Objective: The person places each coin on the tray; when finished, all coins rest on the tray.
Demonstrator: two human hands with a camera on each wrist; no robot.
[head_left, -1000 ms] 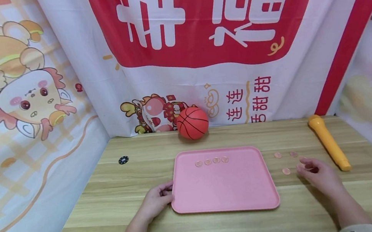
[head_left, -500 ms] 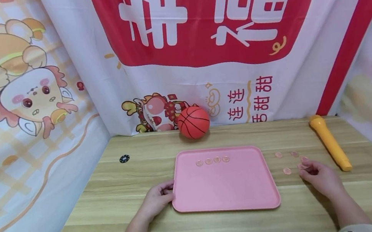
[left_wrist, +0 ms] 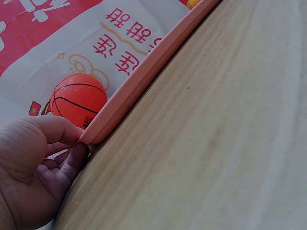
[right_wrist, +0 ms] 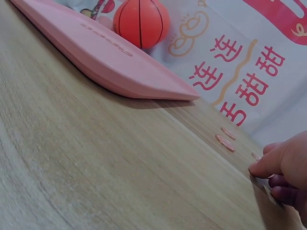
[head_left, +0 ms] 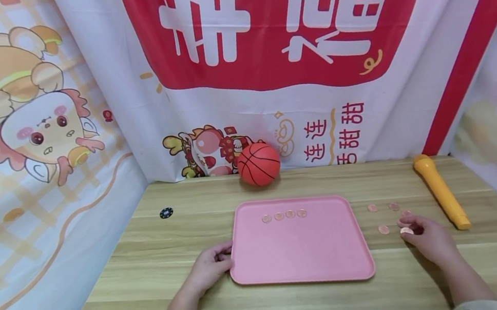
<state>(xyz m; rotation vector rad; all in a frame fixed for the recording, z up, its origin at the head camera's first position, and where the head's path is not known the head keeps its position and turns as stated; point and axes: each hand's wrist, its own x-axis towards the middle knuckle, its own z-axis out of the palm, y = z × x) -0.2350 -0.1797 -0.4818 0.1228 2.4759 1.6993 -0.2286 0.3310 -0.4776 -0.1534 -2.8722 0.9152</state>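
Observation:
A pink tray (head_left: 302, 252) lies on the wooden table with a row of several copper-coloured coins (head_left: 279, 217) near its far rim. My left hand (head_left: 208, 268) pinches the tray's left edge between thumb and fingers, as the left wrist view also shows at the tray corner (left_wrist: 91, 136). To the right of the tray, my right hand (head_left: 428, 239) holds a coin (head_left: 407, 231) between thumb and fingertips, tilted so its face catches light. More loose coins (head_left: 383, 230) lie on the table close by, one partly hidden behind the fingers.
Behind the tray, a small red basketball (head_left: 259, 164) rests against the printed cloth backdrop. An orange toy microphone (head_left: 441, 192) lies right of the loose coins. Far left is a black chip (head_left: 166, 213). Cloth walls (head_left: 112, 218) border the table's sides.
At my right fingertips a coin has come up off the table and tilted, its bright face now showing. My left hand and the tray stay in place.

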